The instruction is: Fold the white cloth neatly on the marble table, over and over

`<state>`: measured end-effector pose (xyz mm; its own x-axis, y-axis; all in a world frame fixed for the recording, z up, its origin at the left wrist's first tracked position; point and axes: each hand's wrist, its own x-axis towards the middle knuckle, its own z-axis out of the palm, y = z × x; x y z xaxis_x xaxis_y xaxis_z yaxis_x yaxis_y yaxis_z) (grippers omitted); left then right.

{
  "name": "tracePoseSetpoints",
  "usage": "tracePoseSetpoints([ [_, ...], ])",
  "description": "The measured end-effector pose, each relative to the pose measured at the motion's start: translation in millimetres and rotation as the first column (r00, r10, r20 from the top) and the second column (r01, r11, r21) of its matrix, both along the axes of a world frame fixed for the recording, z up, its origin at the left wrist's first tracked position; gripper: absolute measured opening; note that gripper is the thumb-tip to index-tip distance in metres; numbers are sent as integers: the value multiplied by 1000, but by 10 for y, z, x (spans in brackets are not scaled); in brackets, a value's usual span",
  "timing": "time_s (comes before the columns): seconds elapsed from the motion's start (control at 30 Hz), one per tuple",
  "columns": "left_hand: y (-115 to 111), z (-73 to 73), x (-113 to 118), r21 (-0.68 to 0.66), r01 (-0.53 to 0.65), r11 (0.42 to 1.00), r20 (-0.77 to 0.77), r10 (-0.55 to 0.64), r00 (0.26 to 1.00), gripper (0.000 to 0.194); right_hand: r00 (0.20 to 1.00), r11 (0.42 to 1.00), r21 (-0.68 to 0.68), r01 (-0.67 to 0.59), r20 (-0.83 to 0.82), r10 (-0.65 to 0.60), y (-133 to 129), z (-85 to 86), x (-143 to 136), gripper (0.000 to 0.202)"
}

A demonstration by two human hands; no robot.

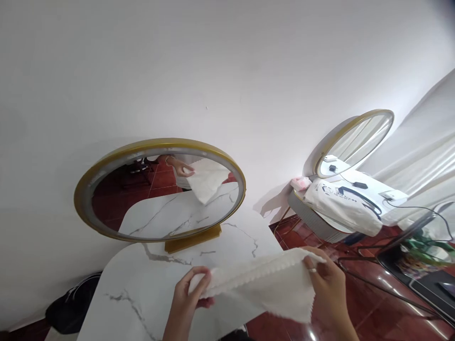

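A white cloth (263, 284) with scalloped edges is stretched between my two hands, over the right part of a white marble-patterned table (124, 284). My left hand (194, 291) pinches its left end between thumb and fingers. At the upper right corner, my right hand (323, 279), with a ring on one finger, grips the cloth, and the lower right part hangs down. Behind the table top stands an oval mirror (170, 213) with a gold frame (159, 142) and a gold base (194, 239). A hand and the cloth show in its reflection.
To the right, a second table holds another gold-framed mirror (355, 142), a white printed bag (341, 203), a pink pack (300, 183) and a black adapter (359, 185) with cables. A dark chair (419, 274) stands on the red tiled floor. A black bag (73, 303) is at lower left.
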<state>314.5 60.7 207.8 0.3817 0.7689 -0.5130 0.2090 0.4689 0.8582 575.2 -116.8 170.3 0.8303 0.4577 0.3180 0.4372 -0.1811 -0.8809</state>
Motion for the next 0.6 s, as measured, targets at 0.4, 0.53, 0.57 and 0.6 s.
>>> tracePoseSetpoints([
  [0.4, 361, -1405, 1064, 242, 24, 970, -23, -19, 1000, 75, 994, 970, -228, -90, 35, 101, 1115, -1258, 1187, 70],
  [0.53, 160, -2146, 1193, 682, 204, 702, -302, 16, 953, 48, 927, 945, -262, -197, 265, 266, 1052, -1851, 799, 57],
  [0.57, 111, -2290, 1199, 744, 273, 610, -367, 31, 930, 44, 871, 913, -317, -255, 334, 359, 999, -2003, 664, 52],
  [0.6, 78, -2403, 1205, 780, 332, 530, -421, 53, 905, 42, 816, 883, -376, -279, 392, 425, 946, -2142, 532, 50],
])
